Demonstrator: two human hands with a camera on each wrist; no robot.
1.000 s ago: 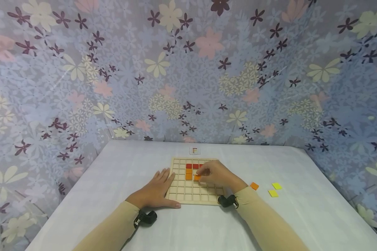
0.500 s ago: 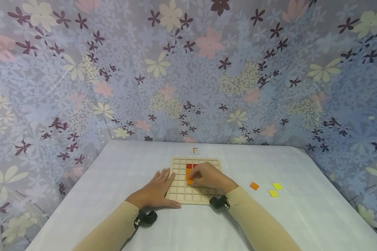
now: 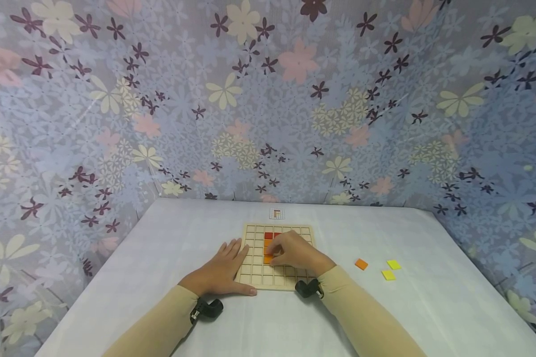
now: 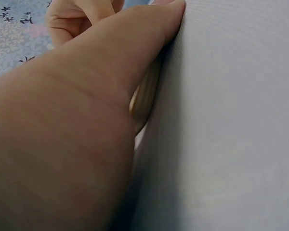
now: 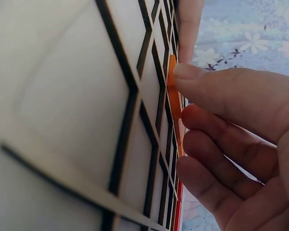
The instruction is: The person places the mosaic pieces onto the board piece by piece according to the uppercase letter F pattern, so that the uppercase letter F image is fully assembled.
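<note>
A wooden grid board lies on the table with red tiles and a column of orange tiles set in its cells. My left hand rests at its left edge, fingers spread, thumb by the front-left corner. Over the board my right hand pinches an orange tile at the lower end of the orange column. In the right wrist view the thumb touches this tile, and the bent fingers lie close to the column. Part of the board and its tiles is hidden under the right hand.
To the board's right lie a loose orange tile and two yellow tiles. A small pattern card sits behind the board. A flowered cloth hangs behind the white-covered table.
My right hand has moved left across the board, taking the orange tile from beside the orange column to its lower end. The left hand has stayed in place.
</note>
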